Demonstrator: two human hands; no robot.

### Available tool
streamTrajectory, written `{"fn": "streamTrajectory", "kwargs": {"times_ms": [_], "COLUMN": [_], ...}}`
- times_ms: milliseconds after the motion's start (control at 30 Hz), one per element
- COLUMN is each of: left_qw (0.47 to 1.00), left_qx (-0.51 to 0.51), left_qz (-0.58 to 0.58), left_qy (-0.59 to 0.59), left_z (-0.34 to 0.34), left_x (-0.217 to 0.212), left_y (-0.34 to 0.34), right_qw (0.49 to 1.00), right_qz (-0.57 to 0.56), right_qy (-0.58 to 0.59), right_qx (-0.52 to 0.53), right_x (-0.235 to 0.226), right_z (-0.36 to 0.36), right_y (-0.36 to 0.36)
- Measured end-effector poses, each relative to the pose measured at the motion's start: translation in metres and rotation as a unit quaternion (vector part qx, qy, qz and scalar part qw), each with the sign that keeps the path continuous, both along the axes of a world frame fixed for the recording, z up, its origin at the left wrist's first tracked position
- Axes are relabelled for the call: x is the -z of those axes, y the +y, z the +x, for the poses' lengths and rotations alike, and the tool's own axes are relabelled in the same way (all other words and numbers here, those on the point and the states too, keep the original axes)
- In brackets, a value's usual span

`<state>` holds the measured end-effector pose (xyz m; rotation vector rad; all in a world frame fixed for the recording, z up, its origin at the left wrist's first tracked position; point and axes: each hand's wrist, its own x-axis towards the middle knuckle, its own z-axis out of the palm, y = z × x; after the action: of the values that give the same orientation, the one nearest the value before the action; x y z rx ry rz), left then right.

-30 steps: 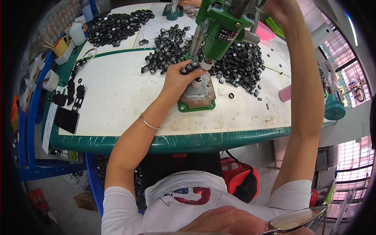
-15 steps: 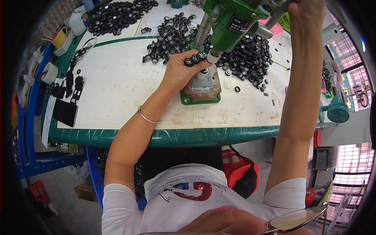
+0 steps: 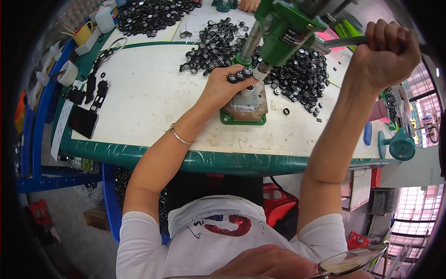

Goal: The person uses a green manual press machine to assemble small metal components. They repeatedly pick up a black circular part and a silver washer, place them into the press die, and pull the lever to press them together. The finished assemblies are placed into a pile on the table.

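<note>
My left hand (image 3: 218,90) is closed around several small black toy wheels (image 3: 239,75) with silver hubs. It sits beside the white tip (image 3: 260,73) of a green hand press (image 3: 284,39), above the press's metal base (image 3: 246,111). Another wheel sits on a pale post (image 3: 247,90) under the tip, partly hidden by my fingers. Out to the right, my right hand (image 3: 385,58) is wrapped around the end of the press's metal lever (image 3: 346,42).
Behind the press lies a big pile of black wheels (image 3: 302,72), some on thin axles. A second heap (image 3: 148,18) is at the far left. A dark phone (image 3: 83,122) lies on the table's left. Another person's hand (image 3: 249,4) shows at the back edge.
My right hand has swung the lever down and toward the right, nearer to me. My left hand stays by the press tip with the wheels; the whole view has shifted slightly.
</note>
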<state>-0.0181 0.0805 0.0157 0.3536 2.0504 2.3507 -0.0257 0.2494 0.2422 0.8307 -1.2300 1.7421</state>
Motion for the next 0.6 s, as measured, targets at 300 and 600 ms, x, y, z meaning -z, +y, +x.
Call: {"fn": "streamTrajectory", "kwargs": {"times_ms": [300, 600], "left_qw": [0.991, 0.960], "left_qx": [-0.014, -0.170], "left_qz": [0.126, -0.211], "left_qy": [-0.032, -0.068], "left_z": [0.006, -0.012], "left_x": [-0.003, 0.007], "left_y": [0.008, -0.058], "right_qw": [0.971, 0.950], "right_qz": [0.061, 0.058], "right_qy": [-0.203, -0.268], "right_qx": [-0.115, -0.148], "right_x": [-0.014, 0.024], "right_z": [-0.117, -0.125], "right_y": [0.019, 0.039]}}
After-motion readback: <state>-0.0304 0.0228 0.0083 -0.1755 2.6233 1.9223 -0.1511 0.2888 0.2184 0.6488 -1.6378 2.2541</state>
